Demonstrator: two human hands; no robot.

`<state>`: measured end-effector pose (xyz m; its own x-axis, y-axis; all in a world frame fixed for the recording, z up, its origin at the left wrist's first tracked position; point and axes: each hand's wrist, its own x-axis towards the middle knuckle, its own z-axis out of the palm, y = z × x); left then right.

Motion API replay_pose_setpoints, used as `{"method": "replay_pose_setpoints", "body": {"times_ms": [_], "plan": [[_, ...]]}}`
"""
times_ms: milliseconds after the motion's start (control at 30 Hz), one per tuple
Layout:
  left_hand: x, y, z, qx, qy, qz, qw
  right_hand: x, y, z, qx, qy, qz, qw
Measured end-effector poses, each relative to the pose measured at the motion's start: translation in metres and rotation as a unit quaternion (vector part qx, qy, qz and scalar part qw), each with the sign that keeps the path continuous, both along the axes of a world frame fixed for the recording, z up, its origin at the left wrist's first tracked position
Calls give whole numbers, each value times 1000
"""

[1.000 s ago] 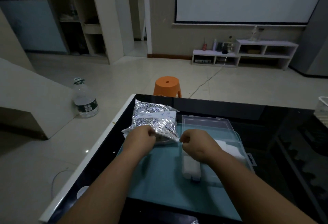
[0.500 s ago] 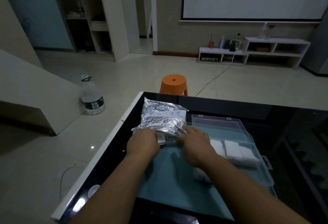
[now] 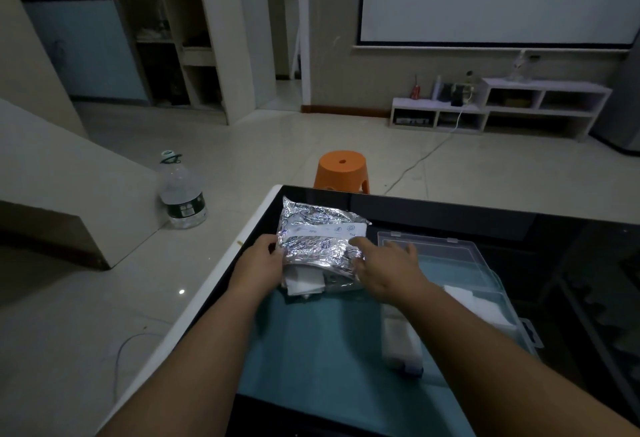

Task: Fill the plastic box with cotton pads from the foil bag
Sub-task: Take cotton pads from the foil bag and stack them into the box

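While the foil bag (image 3: 322,239) lies on the teal mat (image 3: 311,350), just left of the plastic box (image 3: 485,284), my left hand (image 3: 258,263) grips its left edge and my right hand (image 3: 388,270) pinches its right, apparently to spread the mouth. Its long axis runs away from me, and the mouth faces me with cotton pads (image 3: 306,282) showing.

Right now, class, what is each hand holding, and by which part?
The left hand grips the foil bag at its left edge; the right hand touches its right side, grip unclear.
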<state>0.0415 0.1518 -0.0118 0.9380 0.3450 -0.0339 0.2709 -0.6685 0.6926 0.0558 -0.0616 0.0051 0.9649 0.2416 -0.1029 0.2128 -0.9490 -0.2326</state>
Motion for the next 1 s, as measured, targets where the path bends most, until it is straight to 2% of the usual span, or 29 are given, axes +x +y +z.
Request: {"method": "replay_pose_setpoints", "body": {"times_ms": [100, 233, 367, 600, 700, 833, 1000], "plan": [[-3, 2, 2, -42, 8, 25, 999, -1, 6, -3, 7, 14, 0, 1000], [0, 8, -2, -63, 19, 67, 996, -2, 12, -4, 81, 15, -24, 996], [0, 12, 0, -208, 13, 96, 973, -4, 8, -1, 146, 11, -52, 988], [-8, 0, 4, -313, 36, 87, 945, -13, 2, 2, 232, 32, -64, 970], [-9, -5, 5, -318, 28, 96, 943, -15, 1, 5, 309, 43, -91, 946], [-7, -4, 5, -412, -10, 135, 901, -14, 0, 6, 407, 90, -130, 900], [-2, 0, 3, -412, -45, 125, 901, -11, 5, 7, 485, 155, -146, 848]]}}
